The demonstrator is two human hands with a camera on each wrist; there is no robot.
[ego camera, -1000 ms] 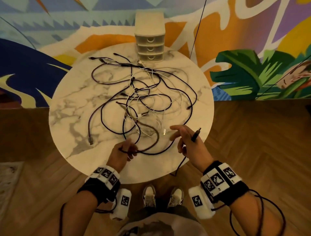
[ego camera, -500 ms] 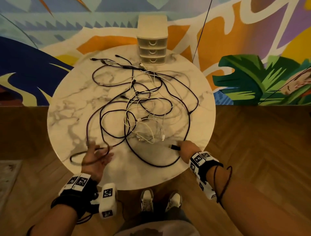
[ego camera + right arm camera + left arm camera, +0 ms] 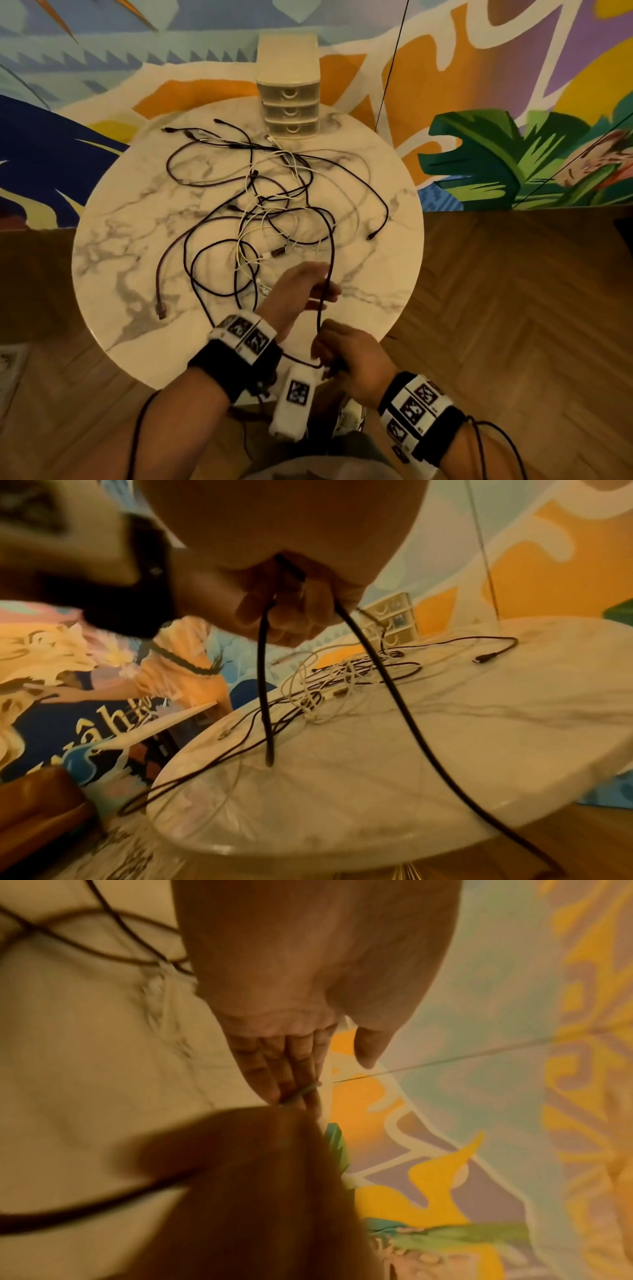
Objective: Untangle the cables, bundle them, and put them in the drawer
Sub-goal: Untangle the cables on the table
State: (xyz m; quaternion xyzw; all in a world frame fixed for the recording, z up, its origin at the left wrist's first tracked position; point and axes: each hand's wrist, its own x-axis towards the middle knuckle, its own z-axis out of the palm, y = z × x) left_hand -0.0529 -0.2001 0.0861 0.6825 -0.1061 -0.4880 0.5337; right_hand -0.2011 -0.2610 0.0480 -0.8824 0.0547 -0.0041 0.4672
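A tangle of black and white cables [image 3: 267, 212] lies spread over the round marble table [image 3: 120, 240]. One black cable [image 3: 330, 246] rises out of it toward the front edge. My right hand [image 3: 346, 356] grips this cable in its fist just off the table's front edge; in the right wrist view two strands [image 3: 404, 712] hang from the curled fingers [image 3: 291, 607]. My left hand [image 3: 301, 291] hovers over the table's front with fingers [image 3: 281, 1064] straight and the thumb apart, and the same cable runs across its fingertips. The small three-drawer unit [image 3: 291, 99] stands at the table's far edge, all drawers closed.
A painted mural wall stands right behind the table, and a thin dark cord [image 3: 390, 68] hangs in front of it. Wooden floor surrounds the table. My shoes [image 3: 352, 418] are under its front edge. A cable plug [image 3: 161, 310] lies at the front left.
My left hand has moved from the table's left front edge to the middle front and let go of its loop. My right hand has drawn back toward me and lifted the black cable.
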